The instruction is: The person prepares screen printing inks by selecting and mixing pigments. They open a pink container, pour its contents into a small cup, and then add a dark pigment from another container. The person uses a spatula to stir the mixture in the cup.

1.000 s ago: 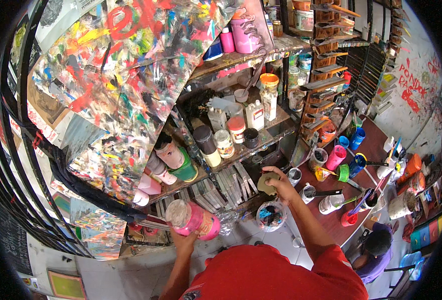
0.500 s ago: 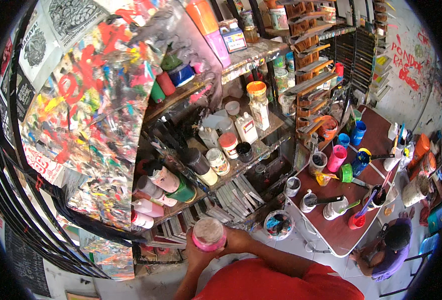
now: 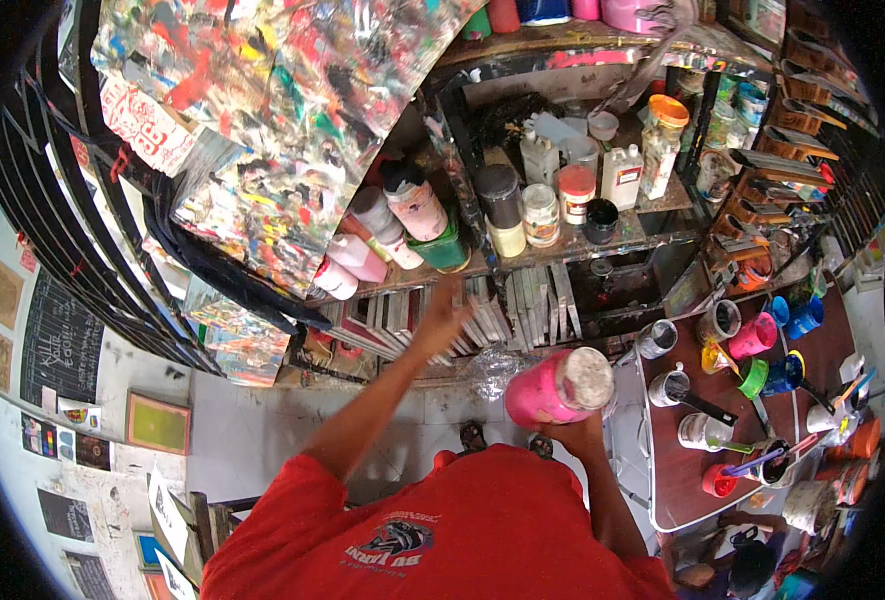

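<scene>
My right hand (image 3: 575, 432) grips a large pink jar (image 3: 540, 392) from below, beside my body. The jar is tilted, and its whitish, stained lid (image 3: 584, 378) faces up to the right. Crumpled clear plastic (image 3: 495, 372) shows just left of the jar. My left hand (image 3: 446, 318) reaches toward the lower shelf, fingers stretched out and nothing seen in them. Past its fingertips stands a green container (image 3: 442, 246), with a pink jar with a dark top (image 3: 414, 205) over it. Thin flat frames (image 3: 482, 315) stand on edge behind and beside this hand.
The shelf (image 3: 572, 240) carries several bottles and jars, among them a dark-topped jar (image 3: 500, 205) and a white jug (image 3: 620, 178). A paint-smeared panel (image 3: 292, 110) slants at the left. A brown table (image 3: 674, 480) with paint cups stands right; a person (image 3: 752, 565) is beyond it.
My hands have parted; both were around the jar before. The right hand now holds it further right and the left reaches to the shelf. The view has swung left and down.
</scene>
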Demonstrator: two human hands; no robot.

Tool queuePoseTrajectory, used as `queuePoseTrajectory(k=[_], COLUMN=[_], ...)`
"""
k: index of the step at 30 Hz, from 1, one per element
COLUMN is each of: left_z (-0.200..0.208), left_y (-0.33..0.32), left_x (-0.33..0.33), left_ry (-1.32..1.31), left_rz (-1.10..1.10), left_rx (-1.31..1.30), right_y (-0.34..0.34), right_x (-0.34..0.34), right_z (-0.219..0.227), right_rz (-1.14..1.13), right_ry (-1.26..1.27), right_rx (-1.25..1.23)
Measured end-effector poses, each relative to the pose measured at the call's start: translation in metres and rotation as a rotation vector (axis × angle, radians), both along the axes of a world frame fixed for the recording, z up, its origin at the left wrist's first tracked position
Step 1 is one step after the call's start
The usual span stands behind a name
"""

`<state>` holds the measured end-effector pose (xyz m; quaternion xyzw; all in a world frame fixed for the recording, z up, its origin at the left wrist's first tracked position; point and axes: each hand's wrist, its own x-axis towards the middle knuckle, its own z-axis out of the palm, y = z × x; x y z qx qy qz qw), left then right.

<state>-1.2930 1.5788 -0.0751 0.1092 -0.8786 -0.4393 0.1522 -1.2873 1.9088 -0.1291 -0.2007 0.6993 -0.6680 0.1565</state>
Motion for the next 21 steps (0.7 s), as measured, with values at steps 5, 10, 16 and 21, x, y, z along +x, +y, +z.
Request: queuePoseTrajectory(k=[5, 10, 16, 21], left_z=[0.001, -0.085, -0.042, -0.045], left_y=[-0.112, -0.236, -0.177, -0.187], left_x=[-0.067, -0.114, -0.163, -0.171], left_ry=[0.100, 0.286, 0.371, 0.471], left_rz=[0.363, 0.466, 0.543, 0.589], left_rx=[0.301, -0.111, 0.040, -0.111], right_y=[0.022, 0.034, 0.048, 0.057], right_x=[0.008, 0.026, 0.055, 0.075], right_z=[-0.009, 0.008, -0.004, -0.023], right_rz=[-0.129, -0.170, -0.327, -0.349], right_ry=[-0.226, -0.224, -0.242, -0.295], right_rx=[0.081, 0.099, 0.006, 0.061])
